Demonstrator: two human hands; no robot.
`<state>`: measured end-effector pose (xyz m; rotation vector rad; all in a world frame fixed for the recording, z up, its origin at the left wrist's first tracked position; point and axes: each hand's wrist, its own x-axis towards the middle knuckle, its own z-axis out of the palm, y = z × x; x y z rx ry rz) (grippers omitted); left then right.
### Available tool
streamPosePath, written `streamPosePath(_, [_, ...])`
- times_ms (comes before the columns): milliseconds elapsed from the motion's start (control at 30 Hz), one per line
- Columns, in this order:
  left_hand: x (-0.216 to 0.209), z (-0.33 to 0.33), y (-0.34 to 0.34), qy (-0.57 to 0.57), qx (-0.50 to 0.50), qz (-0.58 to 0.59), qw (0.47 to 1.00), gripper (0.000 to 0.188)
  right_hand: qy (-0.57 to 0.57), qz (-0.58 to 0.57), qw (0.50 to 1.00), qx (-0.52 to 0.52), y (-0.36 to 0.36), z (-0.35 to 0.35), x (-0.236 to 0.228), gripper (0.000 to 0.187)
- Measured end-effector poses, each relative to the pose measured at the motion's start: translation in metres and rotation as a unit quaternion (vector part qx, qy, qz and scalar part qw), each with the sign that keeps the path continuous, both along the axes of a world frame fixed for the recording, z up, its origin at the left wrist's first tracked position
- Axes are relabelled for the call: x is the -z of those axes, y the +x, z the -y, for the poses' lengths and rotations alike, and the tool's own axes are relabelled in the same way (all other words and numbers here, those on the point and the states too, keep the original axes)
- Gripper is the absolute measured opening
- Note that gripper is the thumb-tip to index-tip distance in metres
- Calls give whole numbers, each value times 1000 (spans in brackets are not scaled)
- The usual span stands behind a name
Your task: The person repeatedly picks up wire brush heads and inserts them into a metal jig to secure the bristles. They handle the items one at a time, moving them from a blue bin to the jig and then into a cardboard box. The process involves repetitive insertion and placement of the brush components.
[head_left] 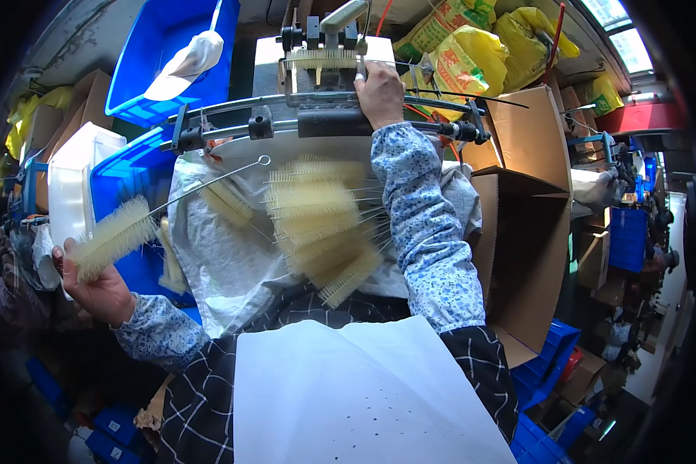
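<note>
My left hand [102, 295] is out at the left, its fingers closed on the bristled end of a cream bottle brush [120, 236]. The brush's twisted wire stem slants up to the right and ends in a small loop. Up at the bench machine [334, 122], my right hand [381, 94] has its fingers curled by a metal part. What they grip is hidden. Left of that hand, another bristled brush [321, 59] lies crosswise in the machine. A pile of similar brushes [317, 209] rests on a pale cloth [216, 271] before me, wire stems pointing right.
Blue bins [127, 85] stand at the left, with a white cap [189, 66] on the rim of one. A white plastic container [81, 178] is beside them. Open cardboard boxes [530, 255] flank my right arm. Yellow sacks [468, 62] sit behind, at the far right.
</note>
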<state>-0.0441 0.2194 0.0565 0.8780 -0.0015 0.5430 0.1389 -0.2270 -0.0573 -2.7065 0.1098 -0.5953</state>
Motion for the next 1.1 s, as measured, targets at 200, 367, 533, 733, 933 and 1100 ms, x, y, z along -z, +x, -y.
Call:
streamPosePath(200, [13,54,22,2,0,-16,1000,31,-20,-10,1000,7,2,-23,3,28])
streamPosePath(367, [15,57,22,28,-14,-40,999,27,-32,13,999,-9,-4,-4,9,20])
streamPosePath(533, [19,44,15,54,9,-33,998,26,-49,-29,998,7,-8,49,7,28])
streamPosePath(733, [14,76,19,28,26,-40,998,22,26,-93,995,-10,-2,111,-2,27])
streamPosePath(933, [15,100,31,55,133,-23,989,25,-186,-26,980,-60,22,145,-2,21])
streamPosePath(1100, [18,111,33,91,166,-37,981,31,-6,-127,986,-105,-3,149,-36,19])
